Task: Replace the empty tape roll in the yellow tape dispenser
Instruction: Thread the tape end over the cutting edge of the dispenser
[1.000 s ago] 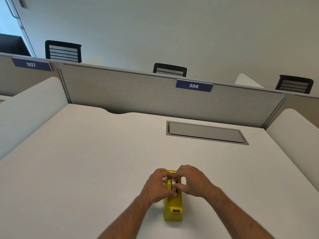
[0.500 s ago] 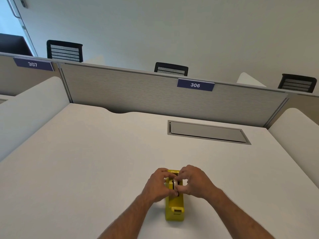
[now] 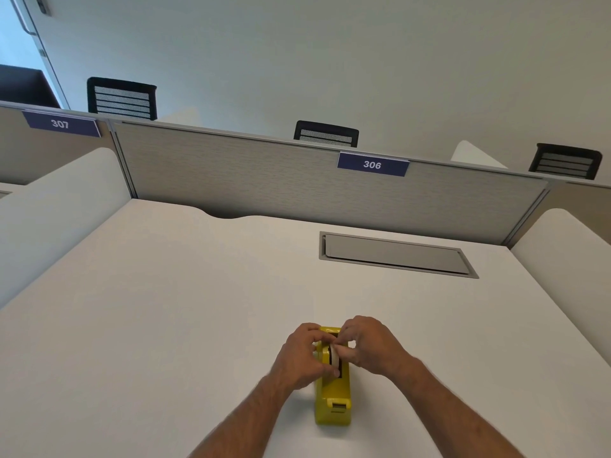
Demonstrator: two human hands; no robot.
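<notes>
The yellow tape dispenser (image 3: 334,399) stands on the white desk (image 3: 165,309) near its front edge, cutter end toward me. A pale tape roll (image 3: 334,357) sits in the dispenser's slot, mostly covered by fingers. My left hand (image 3: 302,355) grips the roll and the dispenser's left side. My right hand (image 3: 370,347) pinches the roll from the right with thumb and fingers. Whether the roll is empty or full is hidden.
A grey cable hatch (image 3: 396,254) is set into the desk at the back right. A grey partition (image 3: 297,180) with a label 306 (image 3: 372,164) closes the far edge. White side dividers (image 3: 49,209) flank the desk. Black chair backs (image 3: 325,133) show behind.
Both hands have stayed on the roll in the dispenser; the fingers shifted slightly and the pale roll shows a little more between them.
</notes>
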